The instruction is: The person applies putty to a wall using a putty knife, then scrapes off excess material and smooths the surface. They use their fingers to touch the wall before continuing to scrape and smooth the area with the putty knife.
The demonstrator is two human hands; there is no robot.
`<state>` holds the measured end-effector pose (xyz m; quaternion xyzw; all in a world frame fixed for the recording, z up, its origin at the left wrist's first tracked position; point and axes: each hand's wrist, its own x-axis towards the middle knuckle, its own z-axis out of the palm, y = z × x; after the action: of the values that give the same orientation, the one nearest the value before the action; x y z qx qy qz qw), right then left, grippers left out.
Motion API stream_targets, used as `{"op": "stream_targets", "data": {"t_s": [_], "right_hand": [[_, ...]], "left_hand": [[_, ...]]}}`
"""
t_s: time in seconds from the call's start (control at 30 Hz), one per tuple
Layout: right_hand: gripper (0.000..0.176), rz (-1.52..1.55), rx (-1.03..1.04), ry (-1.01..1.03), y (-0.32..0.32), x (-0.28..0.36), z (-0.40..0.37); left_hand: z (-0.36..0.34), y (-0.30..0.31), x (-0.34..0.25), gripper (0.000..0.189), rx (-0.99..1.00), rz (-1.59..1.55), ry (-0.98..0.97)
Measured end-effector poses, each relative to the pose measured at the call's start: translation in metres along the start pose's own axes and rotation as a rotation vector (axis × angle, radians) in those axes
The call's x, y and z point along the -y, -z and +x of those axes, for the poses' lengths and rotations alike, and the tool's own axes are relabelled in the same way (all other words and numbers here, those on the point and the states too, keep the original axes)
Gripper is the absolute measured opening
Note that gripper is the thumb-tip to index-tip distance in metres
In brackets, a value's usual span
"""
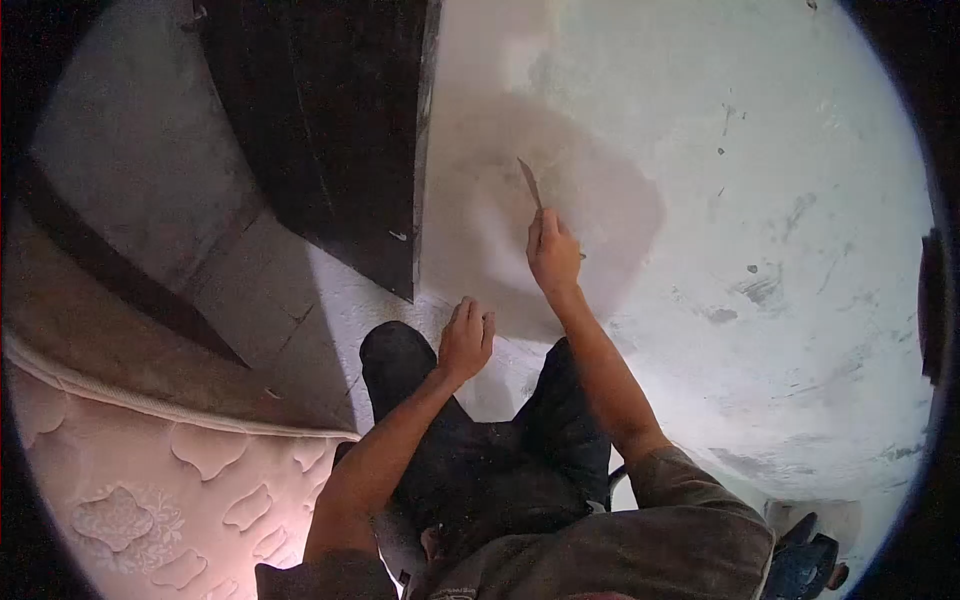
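My right hand [553, 252] is closed around the handle of a scraper-like tool [530, 184], its thin blade pointing up and to the left against the wall [640, 130]. Around the blade the wall has a darker, smooth-looking patch. My left hand [467, 340] hovers above my left knee, to the lower left of the tool, fingers loosely bent and apart, with nothing visible in it.
A dark panel [340, 120] with a pale edge stands left of the patch. A pink quilted mattress [200, 490] lies at the lower left. Tiled floor [270, 300] shows between them. Dark items [805, 560] sit at the lower right.
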<state>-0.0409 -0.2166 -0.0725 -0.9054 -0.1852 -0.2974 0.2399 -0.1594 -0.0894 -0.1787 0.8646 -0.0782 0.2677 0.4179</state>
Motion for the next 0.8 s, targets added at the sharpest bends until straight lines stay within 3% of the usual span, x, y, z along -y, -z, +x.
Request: {"op": "stream_targets", "data": {"t_s": [0.1, 0.2, 0.3, 0.4, 0.5, 0.63, 0.7, 0.8], "right_hand": [[0.014, -0.023, 0.137, -0.016, 0.001, 0.003, 0.006], [0.013, -0.006, -0.003, 0.028, -0.001, -0.001, 0.005], [0.012, -0.022, 0.124, 0.056, -0.001, -0.004, 0.003], [0.013, 0.002, 0.014, 0.029, -0.001, -0.004, 0.002], [0.013, -0.072, 0.120, 0.090, -0.002, -0.007, 0.005], [0.013, -0.022, 0.016, 0.023, 0.001, -0.004, 0.003], [0.012, -0.064, 0.172, 0.050, 0.001, -0.006, 0.008], [0.010, -0.002, -0.015, 0.058, 0.007, 0.002, 0.005]], "left_hand": [[0.005, 0.009, -0.008, 0.020, 0.054, -0.046, 0.006], [0.001, 0.006, -0.008, 0.021, -0.027, -0.021, -0.049], [0.003, 0.006, -0.002, 0.021, 0.097, -0.070, 0.037], [-0.001, 0.003, -0.002, 0.021, 0.050, -0.073, 0.012], [0.003, 0.008, -0.006, 0.024, 0.138, -0.092, 0.060], [0.000, 0.006, -0.006, 0.027, 0.065, -0.047, -0.011], [-0.001, 0.001, -0.002, 0.031, 0.067, -0.027, -0.031], [0.000, -0.001, -0.001, 0.022, 0.037, -0.031, -0.046]]}}
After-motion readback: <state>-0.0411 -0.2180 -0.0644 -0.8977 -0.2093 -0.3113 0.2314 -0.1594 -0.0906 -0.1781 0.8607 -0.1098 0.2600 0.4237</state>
